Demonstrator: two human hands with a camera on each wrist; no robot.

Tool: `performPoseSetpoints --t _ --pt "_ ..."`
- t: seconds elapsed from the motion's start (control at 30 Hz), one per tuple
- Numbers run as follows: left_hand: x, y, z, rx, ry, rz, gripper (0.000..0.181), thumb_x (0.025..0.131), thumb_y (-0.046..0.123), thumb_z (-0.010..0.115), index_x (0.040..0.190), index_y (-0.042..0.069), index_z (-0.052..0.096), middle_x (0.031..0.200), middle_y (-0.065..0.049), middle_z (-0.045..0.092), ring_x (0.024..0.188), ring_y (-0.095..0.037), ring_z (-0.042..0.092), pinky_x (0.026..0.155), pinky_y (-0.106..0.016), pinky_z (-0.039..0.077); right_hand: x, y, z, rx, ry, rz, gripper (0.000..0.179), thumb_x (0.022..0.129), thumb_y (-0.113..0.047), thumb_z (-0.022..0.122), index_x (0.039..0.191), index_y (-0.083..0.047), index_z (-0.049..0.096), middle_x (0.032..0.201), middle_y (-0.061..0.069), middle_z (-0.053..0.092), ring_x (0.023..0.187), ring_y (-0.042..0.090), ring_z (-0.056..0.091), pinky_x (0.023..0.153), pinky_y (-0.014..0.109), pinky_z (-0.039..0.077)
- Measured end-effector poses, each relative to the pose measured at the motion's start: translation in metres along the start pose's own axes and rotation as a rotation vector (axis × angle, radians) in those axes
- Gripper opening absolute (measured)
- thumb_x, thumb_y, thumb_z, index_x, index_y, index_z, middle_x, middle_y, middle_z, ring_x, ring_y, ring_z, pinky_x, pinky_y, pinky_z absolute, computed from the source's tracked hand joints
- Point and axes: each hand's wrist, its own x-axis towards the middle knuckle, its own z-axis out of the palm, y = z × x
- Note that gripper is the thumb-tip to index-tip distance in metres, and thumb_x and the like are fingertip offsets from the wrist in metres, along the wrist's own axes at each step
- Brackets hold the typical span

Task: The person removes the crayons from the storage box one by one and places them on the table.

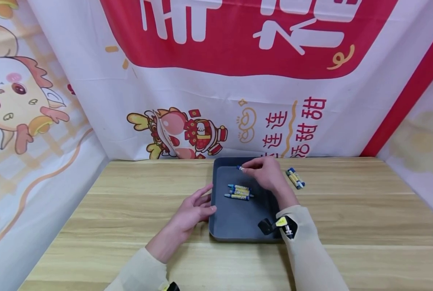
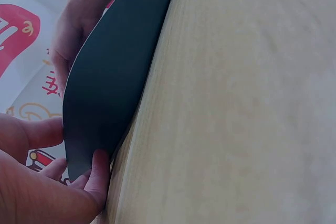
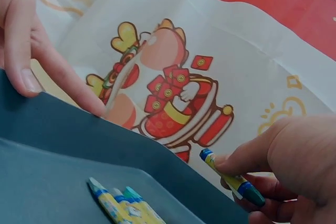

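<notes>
My right hand (image 1: pixel 265 173) pinches a crayon (image 3: pixel 233 178) between thumb and fingers, over the far part of a dark grey tray (image 1: pixel 234 226). The crayon has a yellow patterned wrapper, blue bands and a dark green tip. At the tray's left side, my left hand (image 1: pixel 192 210) holds the wall, with the thumb over the rim and the other fingers along the outside, as the left wrist view shows. Inside the tray, a small group of crayons (image 1: pixel 237 197) lies side by side, blue and teal tips visible in the right wrist view.
Right of the tray, a few more crayons (image 1: pixel 295 178) lie together on the wooden table (image 1: pixel 365 210). Behind the table's far edge hangs a white and red printed cloth (image 1: pixel 216 93), with more printed cloth at both sides.
</notes>
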Motion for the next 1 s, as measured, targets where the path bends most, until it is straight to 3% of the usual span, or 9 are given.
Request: performPoseSetpoints --t 0.43,0.83,1.0 --pt "-0.001 0.0 0.0 -0.002 0.007 -0.012 0.071 0.099 0.001 0.068 0.162 0.024 0.045 0.164 -0.021 0.047 0.145 -0.036 0.055 0.105 -0.043 0.057 -0.004 0.015 -0.026 0.059 0.077 0.048 0.025 0.103 -0.024 0.072 0.123 -0.013 0.079 0.134 0.013 0.07 0.119 0.03 0.058 0.104 0.047 0.049" --pt "0.0 0.001 0.0 0.007 0.01 -0.024 0.071 0.1 0.002 0.068 0.162 0.026 0.045 0.165 -0.021 0.046 0.145 -0.036 0.055 0.107 -0.044 0.056 -0.004 0.034 -0.047 0.124 0.14 0.103 0.028 0.101 -0.024 0.074 0.125 -0.011 0.079 0.135 0.014 0.072 0.123 0.031 0.061 0.103 0.042 0.048" --pt "0.001 0.001 -0.001 0.012 0.013 -0.036 0.07 0.1 0.004 0.068 0.162 0.027 0.045 0.165 -0.019 0.046 0.146 -0.036 0.054 0.11 -0.046 0.055 -0.005 0.041 -0.055 0.128 0.172 0.11 0.029 0.101 -0.023 0.074 0.125 -0.009 0.078 0.136 0.015 0.071 0.121 0.029 0.063 0.097 0.035 0.05"
